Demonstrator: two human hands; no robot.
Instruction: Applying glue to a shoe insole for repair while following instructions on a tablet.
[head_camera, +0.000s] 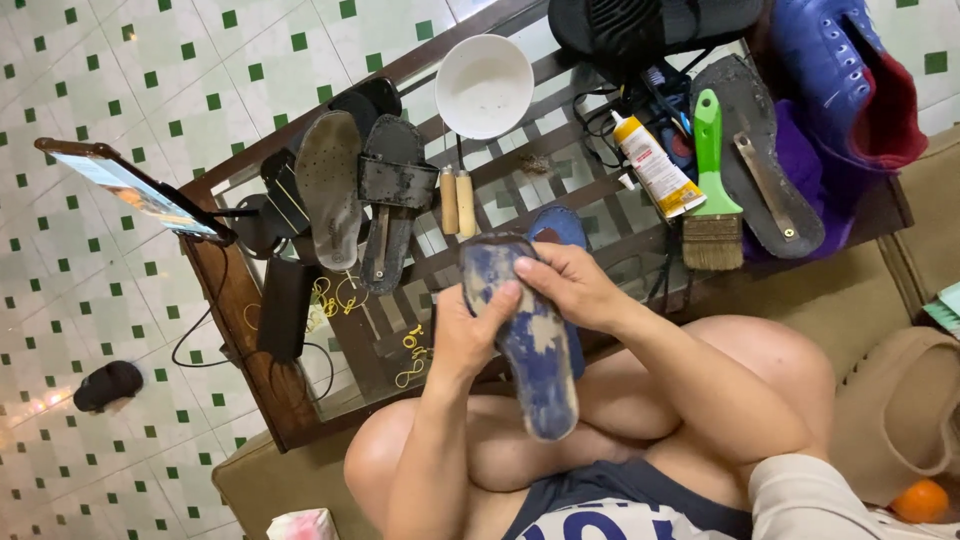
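**Even indoor light, slight glare on the floor**

Soft, bright light fills the scene with faint shadows. A warm reflection glints on the glossy white floor tiles with green squares (40, 400) at lower left. Focus is sharp centrally; straight lines bow slightly towards the edges.

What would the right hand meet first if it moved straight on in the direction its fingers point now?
The right hand points to the picture's left, fingers on the blue insole. Past the insole, it would likely meet the left hand, whose thumb presses the same insole. Depth is unclear.
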